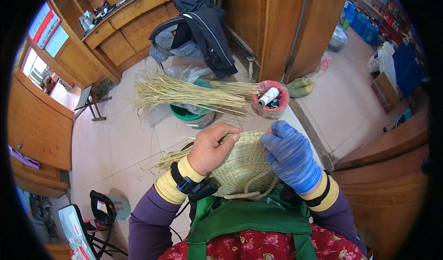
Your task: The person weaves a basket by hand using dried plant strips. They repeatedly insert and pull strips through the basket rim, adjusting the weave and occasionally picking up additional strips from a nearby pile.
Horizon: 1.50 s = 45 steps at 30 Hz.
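A pale green woven straw basket (238, 166) rests in front of the green apron (249, 218), its coiled handle low down on the near side. My bare left hand (216, 145) pinches the far rim between thumb and fingers. At the rim's right, my right hand (292, 156), in a blue knitted glove, has its fingers closed on the edge; its fingertips are partly hidden. Loose straw ends stick out left of the basket, behind my left wrist. Beyond lies a long bundle of dry straw (193, 92) across a green bucket (202, 119).
A red tub (285, 104) with a roll of white thread (269, 97) stands beyond my right hand. A chair with a dark jacket (216, 38) is at the far side. To the left are a folding stool (90, 102) and a lined bin (119, 207); wooden panels stand at the right.
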### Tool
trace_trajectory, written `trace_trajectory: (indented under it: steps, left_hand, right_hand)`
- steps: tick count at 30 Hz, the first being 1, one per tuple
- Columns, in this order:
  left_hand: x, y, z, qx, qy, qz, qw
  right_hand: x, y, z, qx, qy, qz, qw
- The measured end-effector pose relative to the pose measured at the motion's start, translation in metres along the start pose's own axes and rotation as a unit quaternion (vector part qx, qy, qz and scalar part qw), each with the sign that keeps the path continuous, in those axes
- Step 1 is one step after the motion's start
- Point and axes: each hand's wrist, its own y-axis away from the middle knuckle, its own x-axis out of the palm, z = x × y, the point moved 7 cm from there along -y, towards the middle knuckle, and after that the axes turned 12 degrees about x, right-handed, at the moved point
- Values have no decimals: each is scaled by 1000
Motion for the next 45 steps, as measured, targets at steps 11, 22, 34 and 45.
trace_trajectory:
  steps: [11,22,34,45]
  left_hand:
    - [1,-1,-5,20,-27,6,999]
    - [1,1,-3,-5,-12,8,1000]
    - [1,1,1,-21,-15,19,999]
    - [0,-1,-7,58,-35,-6,998]
  right_hand:
    - [5,-6,-1,-24,-115,-76,990]
    - [39,13,-19,85,-397,-19,913]
    - [38,10,-13,26,-268,-17,963]
    - [46,6,-5,-26,-133,-61,989]
